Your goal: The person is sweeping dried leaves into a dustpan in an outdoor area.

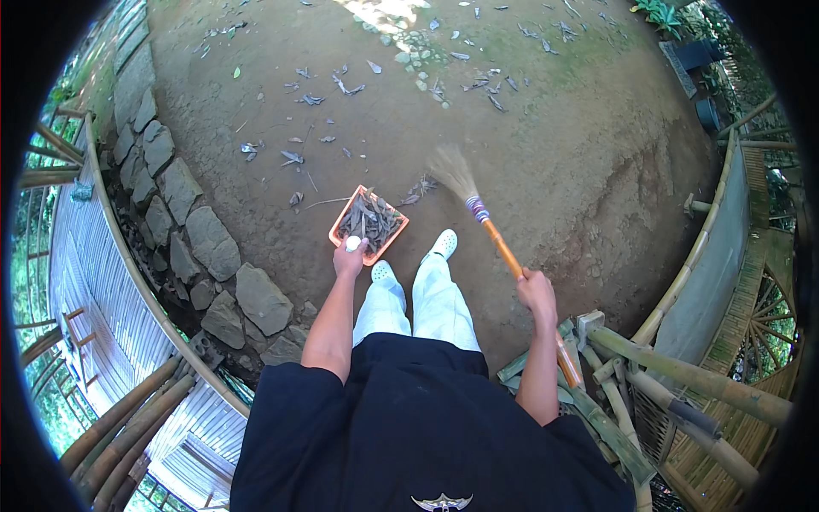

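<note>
My left hand [350, 258] is closed around the handle of an orange plastic dustpan [401, 224], just below the handle's white end [352, 243]. Dry brown leaves [374, 217] fill much of the pan. In my right hand [537, 294] is the orange handle [502, 246] of a broom. Its straw bristles [453, 169] fan out over the bare soil, slightly blurred, with a purple and white binding [477, 208] at their base. A small clump of dry leaves [419, 190] lies between the dustpan and the bristles.
Dry leaves [311, 100] are scattered over the dirt ground [544, 153]. A border of flat stones [212, 243] runs along the left. Bamboo railings [691, 374] stand close at my right, and a bamboo structure [121, 307] at left. Dark pots [707, 115] sit at the far right.
</note>
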